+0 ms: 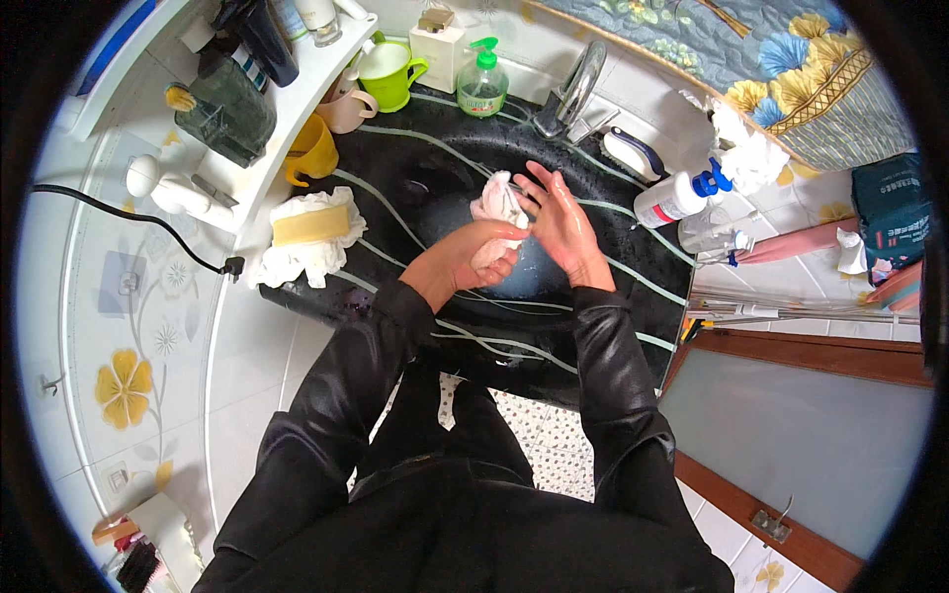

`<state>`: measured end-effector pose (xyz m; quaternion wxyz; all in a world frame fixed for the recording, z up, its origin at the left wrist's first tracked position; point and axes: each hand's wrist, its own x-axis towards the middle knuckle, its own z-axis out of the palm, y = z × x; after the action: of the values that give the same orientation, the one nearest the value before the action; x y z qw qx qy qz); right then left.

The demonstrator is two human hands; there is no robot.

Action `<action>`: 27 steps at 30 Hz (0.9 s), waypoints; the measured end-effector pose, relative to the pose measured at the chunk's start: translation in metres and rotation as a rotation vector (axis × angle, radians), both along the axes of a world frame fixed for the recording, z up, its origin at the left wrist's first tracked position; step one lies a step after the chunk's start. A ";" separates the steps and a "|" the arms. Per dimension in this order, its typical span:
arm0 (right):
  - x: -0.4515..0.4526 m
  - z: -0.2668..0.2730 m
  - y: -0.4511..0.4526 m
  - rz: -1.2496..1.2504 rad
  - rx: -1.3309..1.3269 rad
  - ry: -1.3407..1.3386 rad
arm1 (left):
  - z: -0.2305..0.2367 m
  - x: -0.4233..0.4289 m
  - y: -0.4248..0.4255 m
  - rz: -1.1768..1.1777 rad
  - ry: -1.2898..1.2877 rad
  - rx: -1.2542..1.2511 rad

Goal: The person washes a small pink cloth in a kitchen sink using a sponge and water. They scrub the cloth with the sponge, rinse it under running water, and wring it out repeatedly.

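Observation:
My left hand (468,259) is closed around a bunched, wet white-pink cloth (498,199), whose upper end sticks up past my thumb. Beside it, my right hand (565,231) holds nothing. Its fingers are spread and look wet, with the fingertips close to the cloth; whether they touch it I cannot tell. Both hands are over the basin of a black sink (415,237) with pale wavy lines. Whitish, cloudy water (535,273) shows below them. On the sink's left side, a yellow bar of soap (311,224) rests on a crumpled white cloth (304,265).
Behind the basin stand a chrome faucet (571,93) and a green pump bottle (483,85). Yellow (315,148), pink and green mugs (387,74) line the back left. A scrub brush (632,154) and white pump bottle (671,200) sit right. A black plug (233,267) hangs left.

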<state>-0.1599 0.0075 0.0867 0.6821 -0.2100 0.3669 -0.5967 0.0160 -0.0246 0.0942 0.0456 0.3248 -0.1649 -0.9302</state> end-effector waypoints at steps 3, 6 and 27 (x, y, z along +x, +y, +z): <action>0.010 -0.012 -0.012 0.096 -0.143 -0.044 | -0.004 0.001 0.008 -0.031 0.195 0.281; 0.030 -0.010 -0.009 0.244 -0.163 -0.235 | -0.005 0.001 0.023 0.041 0.336 0.401; 0.030 -0.046 -0.017 0.098 0.033 1.245 | -0.042 -0.039 0.035 -0.004 -0.602 -0.580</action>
<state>-0.1301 -0.0100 0.0404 0.3701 -0.5243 0.6949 -0.3244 -0.0227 0.0106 0.0518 0.0831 0.5554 -0.4268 -0.7089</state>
